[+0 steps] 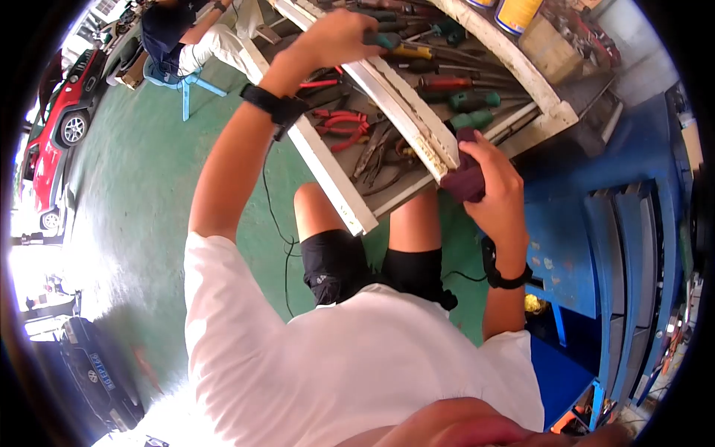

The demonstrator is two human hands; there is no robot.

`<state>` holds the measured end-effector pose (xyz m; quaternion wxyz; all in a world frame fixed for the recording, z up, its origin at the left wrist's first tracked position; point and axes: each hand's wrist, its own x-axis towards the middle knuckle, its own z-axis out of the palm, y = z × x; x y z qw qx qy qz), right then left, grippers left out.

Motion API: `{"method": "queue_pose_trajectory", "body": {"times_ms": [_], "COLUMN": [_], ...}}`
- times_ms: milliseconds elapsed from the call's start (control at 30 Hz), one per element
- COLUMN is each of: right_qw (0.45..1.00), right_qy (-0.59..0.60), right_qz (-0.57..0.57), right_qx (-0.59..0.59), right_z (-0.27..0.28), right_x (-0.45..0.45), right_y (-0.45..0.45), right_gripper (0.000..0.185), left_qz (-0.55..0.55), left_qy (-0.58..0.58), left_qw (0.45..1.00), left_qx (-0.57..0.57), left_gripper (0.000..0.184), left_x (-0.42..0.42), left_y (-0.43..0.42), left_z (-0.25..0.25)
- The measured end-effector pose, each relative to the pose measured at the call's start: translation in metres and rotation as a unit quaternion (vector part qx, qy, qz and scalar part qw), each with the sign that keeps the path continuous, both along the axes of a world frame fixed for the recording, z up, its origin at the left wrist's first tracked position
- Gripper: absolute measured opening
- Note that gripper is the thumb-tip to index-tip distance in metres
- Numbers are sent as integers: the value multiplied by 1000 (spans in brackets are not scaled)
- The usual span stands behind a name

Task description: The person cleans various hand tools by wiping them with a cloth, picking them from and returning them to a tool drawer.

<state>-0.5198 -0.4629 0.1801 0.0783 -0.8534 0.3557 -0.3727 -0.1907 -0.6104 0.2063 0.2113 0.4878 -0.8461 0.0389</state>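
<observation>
My left hand is closed around the teal handle of a screwdriver, above the tool drawer; the rest of that tool is hard to make out. In my right hand is a bunched dark maroon cloth, pressed against the near end of the white drawer divider. Below, the drawer's left section holds red-handled pliers and several other pliers. To the right of the divider lie several screwdrivers, among them a red one and a green one.
A wooden block and a yellow can stand beyond the drawer's right rim. Blue cabinets are on my right. Black cable runs over the green floor. Another person sits on a blue stool at upper left.
</observation>
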Motion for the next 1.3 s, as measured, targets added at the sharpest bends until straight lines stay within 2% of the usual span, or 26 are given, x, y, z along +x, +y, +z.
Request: {"method": "queue_pose_trajectory", "body": {"times_ms": [200, 267, 333, 467, 533, 600, 667, 733, 800, 933, 967, 1133, 1200, 1300], "right_qw": [1000, 1000, 1000, 1000, 1000, 1000, 1000, 1000, 1000, 1000, 1000, 1000, 1000, 1000], "right_qy": [-13, -9, -2, -9, -15, -13, -8, -14, -15, -9, -7, -9, -11, -8], "right_qz": [7, 5, 7, 6, 6, 6, 7, -4, -3, -2, -8, -7, -10, -5], "right_qx": [7, 3, -1, 0, -7, -8, -3, 9, 4, 3, 8, 11, 15, 9], "right_z": [0, 0, -2, -4, -5, -6, -7, -4, -4, -4, -3, -3, -5, -7], "right_x": [2, 0, -1, 0, 1, 0, 1, 1, 1, 2, 2, 1, 1, 0], "right_y": [2, -1, 0, -1, -1, -2, 0, 1, -1, 0, 0, 1, 1, 0], "right_gripper": [57, 58, 58, 57, 57, 57, 57, 57, 58, 58, 58, 59, 59, 61], "left_qz": [80, 27, -21, -40, -115, -132, -89, -74, -14, -35, -33, -8, -23, -9], "left_qy": [-35, -18, -18, 5, 53, 46, -44, -42, -54, -58, -91, -134, -114, -106], "left_qw": [994, 997, 999, 996, 989, 987, 995, 996, 994, 976, 969, 964, 985, 989], "left_qx": [69, 70, 23, 81, 70, 85, 5, 34, 96, 206, 229, 231, 130, 99], "left_gripper": [35, 36, 38, 39, 39, 39, 40, 41, 43, 51, 58, 68, 69, 70], "left_x": [-49, -56, -57, -61, -54, -51, -57, -64, -70, -77, -78, -96, -89, -87], "left_y": [2, -5, -14, -12, -15, -21, -22, -26, -28, -30, -37, -1, -9, -23], "left_z": [9, 0, -12, -15, -22, -24, -29, -36, -36, -28, -27, -17, -24, -42]}}
